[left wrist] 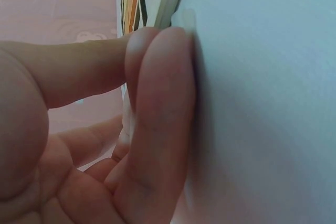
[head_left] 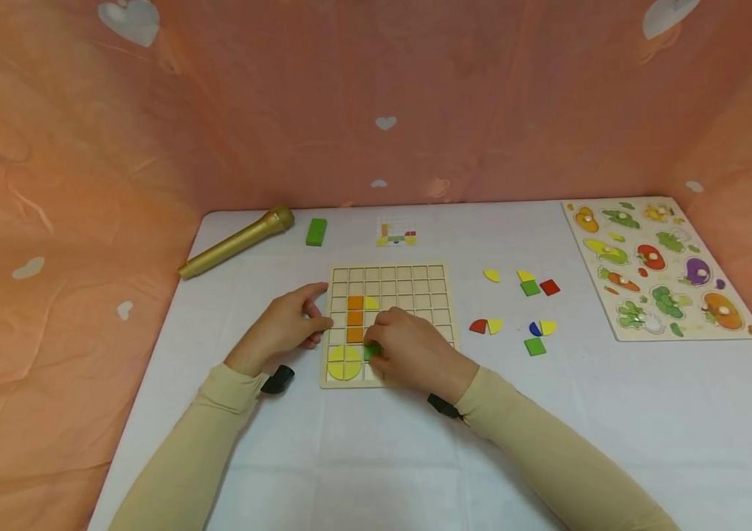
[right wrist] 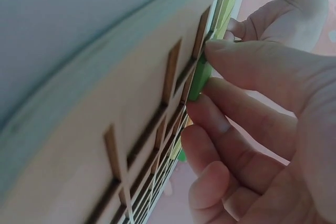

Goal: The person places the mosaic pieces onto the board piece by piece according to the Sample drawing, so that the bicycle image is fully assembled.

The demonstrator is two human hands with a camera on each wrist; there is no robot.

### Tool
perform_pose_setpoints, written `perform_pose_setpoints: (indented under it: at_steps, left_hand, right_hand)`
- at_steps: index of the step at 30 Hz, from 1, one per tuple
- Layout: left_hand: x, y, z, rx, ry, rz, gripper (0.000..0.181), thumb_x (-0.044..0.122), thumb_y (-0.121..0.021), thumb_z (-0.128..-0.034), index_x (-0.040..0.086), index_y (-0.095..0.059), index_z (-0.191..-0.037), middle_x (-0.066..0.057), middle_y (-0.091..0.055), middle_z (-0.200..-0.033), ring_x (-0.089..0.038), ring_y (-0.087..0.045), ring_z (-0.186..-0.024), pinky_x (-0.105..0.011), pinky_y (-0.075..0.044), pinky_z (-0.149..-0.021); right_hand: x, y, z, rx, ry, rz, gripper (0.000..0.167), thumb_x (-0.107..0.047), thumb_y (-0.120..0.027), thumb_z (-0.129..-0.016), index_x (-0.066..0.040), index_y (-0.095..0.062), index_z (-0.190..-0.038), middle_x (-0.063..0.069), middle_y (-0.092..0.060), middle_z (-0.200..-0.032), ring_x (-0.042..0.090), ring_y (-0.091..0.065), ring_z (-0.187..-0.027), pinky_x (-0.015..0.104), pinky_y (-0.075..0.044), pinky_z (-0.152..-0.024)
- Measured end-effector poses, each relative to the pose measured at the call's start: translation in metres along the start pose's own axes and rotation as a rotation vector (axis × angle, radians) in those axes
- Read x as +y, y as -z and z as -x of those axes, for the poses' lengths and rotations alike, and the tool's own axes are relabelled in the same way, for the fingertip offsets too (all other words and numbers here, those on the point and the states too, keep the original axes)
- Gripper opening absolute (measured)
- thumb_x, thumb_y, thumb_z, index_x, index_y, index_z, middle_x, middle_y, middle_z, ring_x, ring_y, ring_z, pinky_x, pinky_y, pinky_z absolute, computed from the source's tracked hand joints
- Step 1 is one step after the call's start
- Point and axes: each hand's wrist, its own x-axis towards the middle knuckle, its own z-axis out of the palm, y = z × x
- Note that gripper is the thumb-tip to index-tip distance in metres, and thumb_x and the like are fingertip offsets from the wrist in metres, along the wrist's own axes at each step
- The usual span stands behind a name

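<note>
A wooden grid board (head_left: 414, 287) lies on the table. Three orange square tiles (head_left: 355, 318) stand in a column on it, above a yellow circle (head_left: 345, 363) of quarter-round tiles. One more yellow quarter tile (head_left: 371, 302) sits beside the top orange square. My right hand (head_left: 418, 354) pinches a green square tile (right wrist: 200, 78) between thumb and fingers, in a lower cell right of the yellow circle. At the board's left edge, my left hand (head_left: 285, 324) touches the side with its index finger and thumb; other fingers bend loosely beneath, partly hidden.
Loose coloured tiles (head_left: 535, 346) lie right of the board. Behind it are a small pattern card (head_left: 396, 231), a green block (head_left: 316, 231) and a gold microphone (head_left: 237, 242). A vegetable puzzle board (head_left: 661, 269) occupies the right rear of the table.
</note>
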Motion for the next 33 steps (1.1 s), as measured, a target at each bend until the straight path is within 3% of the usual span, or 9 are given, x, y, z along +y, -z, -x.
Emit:
perform_pose_setpoints:
  at_steps: [33]
  left_hand:
    - [0.0004,-0.0004,0.0004,0.000,0.016,-0.007,0.076,0.016,-0.077,-0.1017,0.015,-0.038,-0.168,-0.013,-0.066,-0.106,-0.018,-0.069,-0.072,-0.029,-0.064,-0.068]
  right_hand:
    - [0.0007,0.0008,0.0007,0.006,0.016,-0.016,0.013,-0.008,-0.080,-0.089,-0.013,-0.083,-0.101,-0.001,-0.070,-0.095,0.018,-0.061,-0.093,0.031,-0.057,-0.078]
